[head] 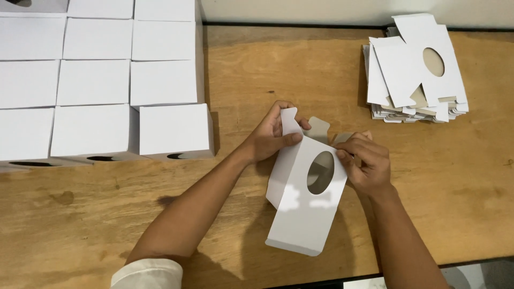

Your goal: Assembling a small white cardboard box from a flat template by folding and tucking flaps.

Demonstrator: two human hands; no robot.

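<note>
White carton [302, 208] with oval window (half-folded), left hand [270, 138] grip pinching its flap, right hand [367, 163] clamped on its edge

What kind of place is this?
Likely a small packing or box-assembly bench. Folded white boxes stand in rows, a stack of flat blanks waits on the wooden table, and both hands fold another windowed box.

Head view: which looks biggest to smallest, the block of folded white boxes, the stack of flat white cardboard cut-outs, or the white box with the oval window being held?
1. Block of folded white boxes, clearly largest.
2 and 3. Stack of flat white cardboard cut-outs and held white box with the oval window look alike; the box is nearer the camera, so I won't rank them.
</note>
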